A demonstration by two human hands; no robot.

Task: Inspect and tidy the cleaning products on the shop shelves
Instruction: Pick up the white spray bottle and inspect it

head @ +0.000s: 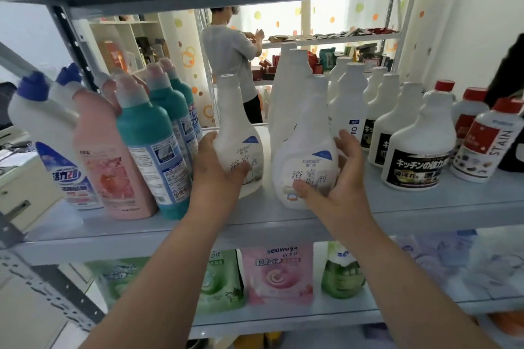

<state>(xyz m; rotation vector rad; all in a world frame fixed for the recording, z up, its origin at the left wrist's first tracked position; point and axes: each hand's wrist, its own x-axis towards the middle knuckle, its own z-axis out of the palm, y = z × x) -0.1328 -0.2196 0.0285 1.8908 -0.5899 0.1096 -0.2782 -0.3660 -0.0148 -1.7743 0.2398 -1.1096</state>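
Note:
Two white bathroom-cleaner bottles with blue label corners stand at the middle of the grey shelf point(283, 224). My left hand point(218, 167) grips the left bottle point(236, 133) low on its body, thumb across the label. This bottle leans slightly, its base lifted at one side. My right hand point(337, 176) holds the right bottle point(309, 150), fingers behind it and thumb on the front label. More white bottles point(286, 88) stand in a row behind.
Left of my hands lean teal point(150, 144), pink point(110, 161) and blue-capped white bottles point(48, 127). White bottles with black labels point(419, 150) and red-capped stain removers point(487, 142) fill the right. Refill pouches point(279, 275) sit on the shelf below. A person point(235, 59) works at shelves beyond.

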